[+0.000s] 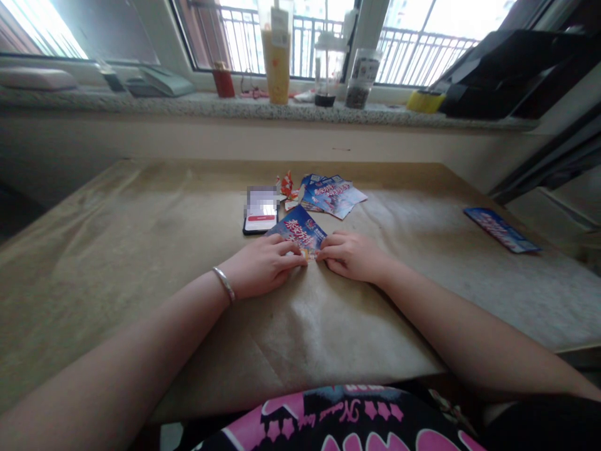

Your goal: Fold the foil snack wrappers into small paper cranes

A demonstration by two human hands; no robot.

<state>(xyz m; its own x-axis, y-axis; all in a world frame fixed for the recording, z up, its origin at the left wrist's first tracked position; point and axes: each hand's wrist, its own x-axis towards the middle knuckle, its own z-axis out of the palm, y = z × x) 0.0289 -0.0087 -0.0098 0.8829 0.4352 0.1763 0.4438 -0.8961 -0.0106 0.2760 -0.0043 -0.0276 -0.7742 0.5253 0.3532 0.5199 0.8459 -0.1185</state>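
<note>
A blue printed paper sheet (297, 230) with red lettering lies on the brown paper-covered table (141, 250). My left hand (263, 263), with a silver bracelet on its wrist, pinches the sheet's near corner with closed fingers. My right hand (352, 255) presses down on the same corner from the right, fingers curled together. The two hands' fingertips nearly touch over the paper.
A phone (260, 213) lies just behind the sheet. A small red folded paper figure (287, 185) and a stack of blue leaflets (333, 195) sit further back. Another blue leaflet (501, 230) lies at the right. Cups and jars (277, 56) stand on the windowsill.
</note>
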